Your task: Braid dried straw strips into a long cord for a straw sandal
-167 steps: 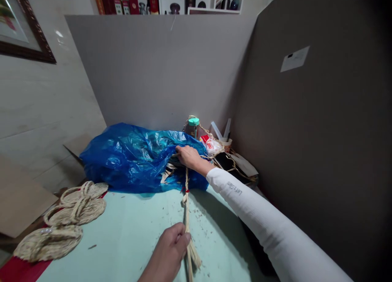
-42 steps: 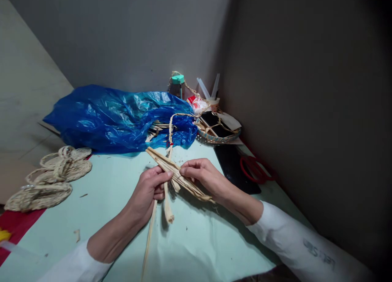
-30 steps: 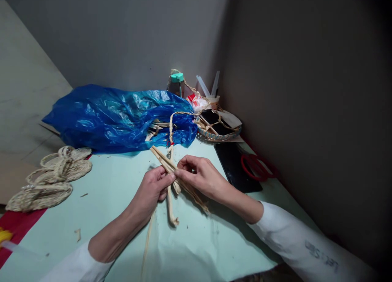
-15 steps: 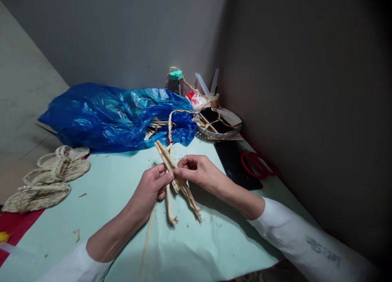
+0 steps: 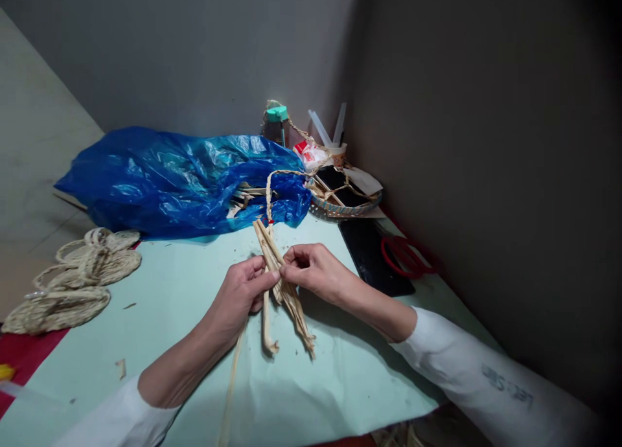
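Note:
My left hand [image 5: 247, 285] is closed, thumb and fingers pinching pale dried husk strips [image 5: 297, 320] near their middle. From the other side my right hand [image 5: 311, 269] pinches the same strips, its fingertips almost meeting my left thumb. The strips slant from upper left to lower right, with frayed lower ends. Another strip [image 5: 267, 330] hangs below my left hand. Just beyond the hands, a braided cord [image 5: 269, 197] with a red tie runs away from the strips toward the basket. Where the cord joins the strips is partly hidden.
A blue plastic bag [image 5: 160, 181] with husk pieces lies at the back. Woven sandals [image 5: 72, 278] are at left. On the right are a black flat object [image 5: 372, 256], red-handled scissors [image 5: 405, 258] and a round basket [image 5: 340, 207]. A green-lidded jar [image 5: 276, 126] stands behind.
The wide strip has turned slightly more upright, its top end moving right and its lower end left. Both hands keep their pinch in nearly the same place.

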A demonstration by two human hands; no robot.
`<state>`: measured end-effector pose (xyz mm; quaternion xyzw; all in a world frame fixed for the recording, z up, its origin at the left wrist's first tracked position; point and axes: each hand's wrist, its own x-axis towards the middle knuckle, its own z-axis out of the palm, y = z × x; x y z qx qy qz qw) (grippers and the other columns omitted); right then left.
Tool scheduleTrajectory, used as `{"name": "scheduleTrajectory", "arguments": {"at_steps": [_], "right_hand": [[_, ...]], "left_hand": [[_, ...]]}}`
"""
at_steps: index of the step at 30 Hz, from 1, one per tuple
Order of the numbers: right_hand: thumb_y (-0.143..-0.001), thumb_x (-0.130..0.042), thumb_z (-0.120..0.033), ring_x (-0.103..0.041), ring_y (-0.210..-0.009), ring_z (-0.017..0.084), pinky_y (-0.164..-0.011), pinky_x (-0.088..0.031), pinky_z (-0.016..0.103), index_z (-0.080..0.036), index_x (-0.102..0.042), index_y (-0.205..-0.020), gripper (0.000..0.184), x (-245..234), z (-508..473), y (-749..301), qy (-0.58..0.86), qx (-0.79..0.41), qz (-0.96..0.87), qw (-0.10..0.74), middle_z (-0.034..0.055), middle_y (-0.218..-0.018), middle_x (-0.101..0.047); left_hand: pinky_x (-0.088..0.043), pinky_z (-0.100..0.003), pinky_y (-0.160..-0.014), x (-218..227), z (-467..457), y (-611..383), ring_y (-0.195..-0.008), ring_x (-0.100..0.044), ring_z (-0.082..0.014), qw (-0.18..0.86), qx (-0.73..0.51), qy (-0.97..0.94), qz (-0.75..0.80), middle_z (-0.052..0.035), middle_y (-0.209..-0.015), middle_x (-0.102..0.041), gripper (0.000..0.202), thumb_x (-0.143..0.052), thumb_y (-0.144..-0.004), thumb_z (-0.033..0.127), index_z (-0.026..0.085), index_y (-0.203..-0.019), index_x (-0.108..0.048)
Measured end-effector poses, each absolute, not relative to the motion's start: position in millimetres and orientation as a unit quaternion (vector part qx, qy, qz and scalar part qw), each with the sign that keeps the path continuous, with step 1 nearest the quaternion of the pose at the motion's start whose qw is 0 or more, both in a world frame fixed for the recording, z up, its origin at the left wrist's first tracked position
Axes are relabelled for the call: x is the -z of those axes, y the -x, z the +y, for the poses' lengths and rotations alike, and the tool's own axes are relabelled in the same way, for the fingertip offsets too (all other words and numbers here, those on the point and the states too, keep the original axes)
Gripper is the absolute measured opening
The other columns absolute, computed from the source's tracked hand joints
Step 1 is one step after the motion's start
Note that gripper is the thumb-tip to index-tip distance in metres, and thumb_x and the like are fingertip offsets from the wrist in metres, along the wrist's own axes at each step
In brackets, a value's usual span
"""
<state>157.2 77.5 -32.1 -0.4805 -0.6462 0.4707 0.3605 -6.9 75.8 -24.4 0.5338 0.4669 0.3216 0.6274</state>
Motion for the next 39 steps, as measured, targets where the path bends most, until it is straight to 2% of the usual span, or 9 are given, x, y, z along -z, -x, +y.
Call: {"name": "scheduleTrajectory", "arguments": {"at_steps": [3, 9, 14, 20, 25, 30, 39], "right_hand": [[-0.073, -0.055, -0.029, -0.039, -0.059, 0.009, -0.054, -0.031, 0.022, -0.015, -0.056, -0.07, 0.014, 33, 78, -157, 0.491, -0.463, -0.643, 0.361, -0.0028, -0.062, -0.048], [-0.072, -0.054, -0.028, -0.039, -0.058, 0.009, -0.054, -0.031, 0.021, -0.016, -0.053, -0.07, 0.012, 33, 79, -156, 0.488, -0.463, -0.649, 0.355, -0.0036, -0.062, -0.047], [-0.068, -0.057, -0.029, -0.042, -0.059, 0.01, -0.053, -0.03, 0.021, -0.017, -0.049, -0.066, 0.014, 23, 73, -153, 0.522, -0.403, -0.674, 0.333, -0.0032, -0.061, -0.048], [-0.069, -0.056, -0.029, -0.043, -0.059, 0.011, -0.053, -0.029, 0.023, -0.018, -0.05, -0.066, 0.014, 20, 69, -152, 0.544, -0.354, -0.691, 0.317, -0.0025, -0.061, -0.051], [-0.067, -0.058, -0.029, -0.041, -0.059, 0.01, -0.053, -0.03, 0.021, -0.017, -0.048, -0.064, 0.015, 24, 72, -153, 0.53, -0.392, -0.677, 0.329, -0.0034, -0.061, -0.048], [-0.066, -0.058, -0.028, -0.039, -0.06, 0.009, -0.053, -0.03, 0.021, -0.017, -0.049, -0.065, 0.015, 26, 74, -153, 0.514, -0.424, -0.66, 0.348, -0.0043, -0.061, -0.045], [-0.068, -0.057, -0.024, -0.035, -0.059, 0.009, -0.053, -0.029, 0.021, -0.016, -0.049, -0.066, 0.011, 32, 73, -153, 0.486, -0.461, -0.645, 0.368, -0.0051, -0.061, -0.042]], "left_hand": [[-0.014, -0.017, -0.039, 24, 77, 7, -0.046, -0.02, -0.0046, 0.638, -0.326, -0.521, 0.463, 0.0077, -0.056, -0.033, 0.027, -0.066, -0.069, 0.031, 0.012, -0.088, -0.06], [-0.015, -0.017, -0.039, 24, 76, 8, -0.045, -0.025, -0.005, 0.632, -0.328, -0.526, 0.465, 0.007, -0.056, -0.038, 0.022, -0.063, -0.07, 0.028, 0.014, -0.087, -0.059], [-0.014, -0.018, -0.04, 23, 74, 4, -0.043, -0.024, -0.0044, 0.623, -0.333, -0.527, 0.472, 0.0078, -0.054, -0.037, 0.011, -0.061, -0.069, 0.023, 0.016, -0.075, -0.054], [-0.015, -0.02, -0.041, 23, 74, 1, -0.045, -0.026, -0.0058, 0.618, -0.33, -0.532, 0.476, 0.0067, -0.055, -0.04, 0.008, -0.059, -0.067, 0.021, 0.017, -0.072, -0.054], [-0.013, -0.021, -0.042, 23, 74, 3, -0.044, -0.022, -0.0063, 0.607, -0.31, -0.544, 0.49, 0.0078, -0.053, -0.035, 0.01, -0.058, -0.068, 0.024, 0.017, -0.075, -0.055], [-0.021, -0.02, -0.044, 24, 74, 3, -0.05, -0.033, -0.0081, 0.59, -0.328, -0.564, 0.476, 0.0047, -0.062, -0.047, 0.01, -0.057, -0.071, 0.023, 0.016, -0.078, -0.056], [-0.029, -0.022, -0.049, 24, 74, 5, -0.056, -0.043, -0.0121, 0.584, -0.343, -0.565, 0.472, 0.0034, -0.063, -0.051, 0.01, -0.057, -0.072, 0.022, 0.016, -0.079, -0.061]]}}
